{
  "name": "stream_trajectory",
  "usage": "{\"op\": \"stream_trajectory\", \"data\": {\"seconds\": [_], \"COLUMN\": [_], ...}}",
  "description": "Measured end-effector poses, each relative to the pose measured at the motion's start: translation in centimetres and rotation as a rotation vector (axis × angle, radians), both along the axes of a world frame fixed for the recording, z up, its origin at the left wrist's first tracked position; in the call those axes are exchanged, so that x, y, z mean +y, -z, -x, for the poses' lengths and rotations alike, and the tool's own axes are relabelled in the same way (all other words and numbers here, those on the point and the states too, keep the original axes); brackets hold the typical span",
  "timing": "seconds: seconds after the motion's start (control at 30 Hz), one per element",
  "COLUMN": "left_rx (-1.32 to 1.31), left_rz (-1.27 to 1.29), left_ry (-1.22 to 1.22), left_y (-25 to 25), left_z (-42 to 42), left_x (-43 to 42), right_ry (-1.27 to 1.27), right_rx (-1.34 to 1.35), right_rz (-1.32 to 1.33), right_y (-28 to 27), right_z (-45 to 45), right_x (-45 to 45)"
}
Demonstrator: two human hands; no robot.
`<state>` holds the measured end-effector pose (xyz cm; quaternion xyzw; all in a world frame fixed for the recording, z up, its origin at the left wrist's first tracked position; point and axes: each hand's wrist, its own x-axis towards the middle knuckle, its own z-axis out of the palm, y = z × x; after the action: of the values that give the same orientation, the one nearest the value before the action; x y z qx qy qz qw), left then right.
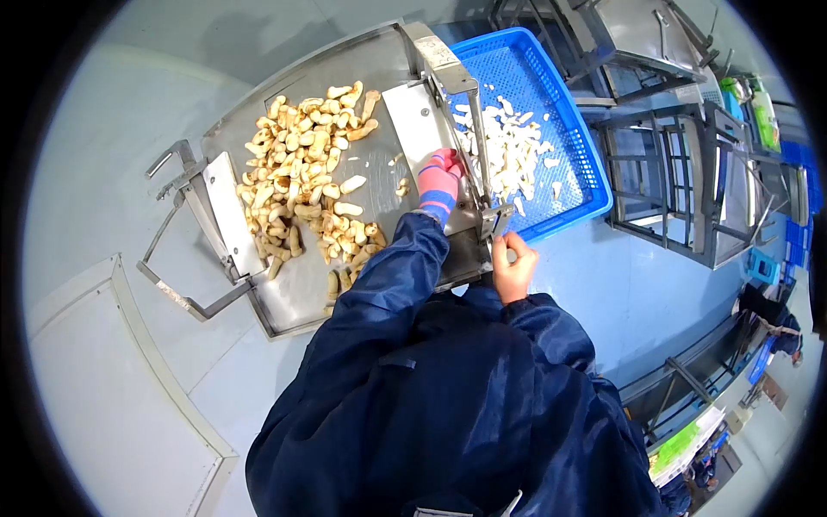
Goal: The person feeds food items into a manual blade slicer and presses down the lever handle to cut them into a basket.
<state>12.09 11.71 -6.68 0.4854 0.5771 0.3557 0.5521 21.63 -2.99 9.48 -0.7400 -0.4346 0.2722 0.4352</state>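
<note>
My left hand (439,183), in a pink and blue striped glove, reaches over the steel plate (413,121) beside the long cutter frame (469,146). Its fingers are curled together against the blade side; what they pinch is hidden. Bare, my right hand (514,269) is closed around the near end of the cutter's lever (495,222). A heap of pale brown mushrooms (301,155), thick-stemmed like king oysters, covers the left part of the metal tray table (379,164). White cut pieces (508,151) lie in the blue crate (594,177) just right of the cutter.
Another cutter with a lever arm (185,198) is fixed at the tray table's left edge. Metal frame stands (668,189) fill the right side. A white panel (121,396) is at lower left. Part of another person (771,319) shows at far right.
</note>
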Motion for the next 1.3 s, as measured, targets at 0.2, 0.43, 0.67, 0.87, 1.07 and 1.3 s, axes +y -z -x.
{"op": "stream_trajectory", "data": {"seconds": [0.2, 0.43, 0.67, 0.87, 1.07, 1.3], "left_rx": [0.09, -0.338, 1.431, -0.062, 0.363, 0.177], "left_rz": [-0.002, 0.135, -0.236, -0.004, -0.118, 0.031], "left_ry": [-0.084, -0.162, 0.277, -0.03, 0.013, -0.113], "left_y": [-2.1, -6.7, -8.1, -6.5, -4.2, -2.1], "left_z": [0.6, -0.4, 14.5, 9.6, 0.2, 0.1], "left_x": [-0.3, -0.8, 0.6, 0.2, -0.6, -0.8], "right_ry": [-0.04, -0.055, -0.045, -0.037, -0.062, -0.071], "right_rx": [0.026, 0.05, 0.072, 0.084, 0.053, 0.04], "right_rz": [-0.004, 0.04, -0.002, 0.011, 0.039, 0.032], "right_y": [4.2, 4.3, 3.9, 1.8, -1.1, -1.4], "right_z": [-0.5, -0.7, -0.6, -0.4, -0.3, -0.3], "right_x": [-1.7, -1.8, -1.6, -0.8, 0.3, 0.7]}}
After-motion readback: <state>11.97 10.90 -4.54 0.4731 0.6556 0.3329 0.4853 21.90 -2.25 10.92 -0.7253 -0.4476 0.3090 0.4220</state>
